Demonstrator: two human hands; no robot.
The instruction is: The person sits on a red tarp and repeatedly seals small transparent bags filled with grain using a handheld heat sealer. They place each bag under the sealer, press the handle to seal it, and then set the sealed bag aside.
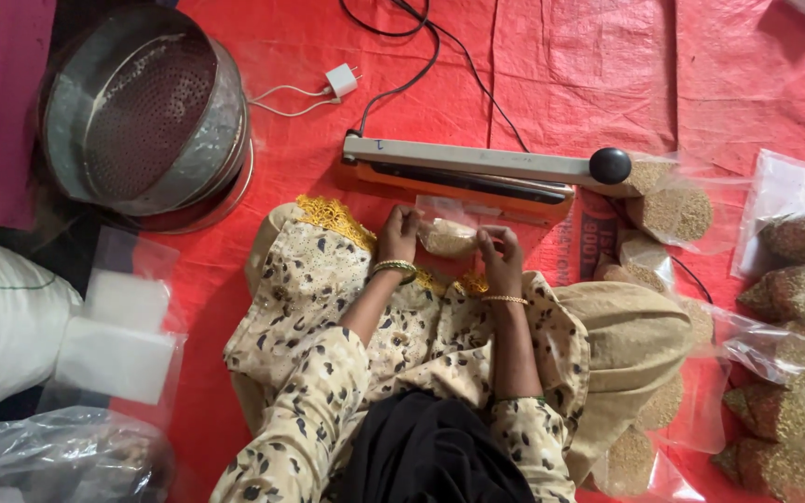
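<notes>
A small clear pouch of grain (446,238) sits at the centre of the view, held above the person's lap, just in front of the heat sealer (477,172). The left hand (400,233) grasps the pouch's left end with curled fingers. The right hand (499,256) grips its right end, fingers pinched on the plastic. The heat sealer lies at 12 o'clock from the pouch, with its arm raised slightly. At 3 o'clock, filled grain bags (784,363) lie in a group on the red mat (589,65). At 10 o'clock a metal sieve (146,112) rests tilted. At 8 o'clock lies a stack of empty plastic bags (123,335).
</notes>
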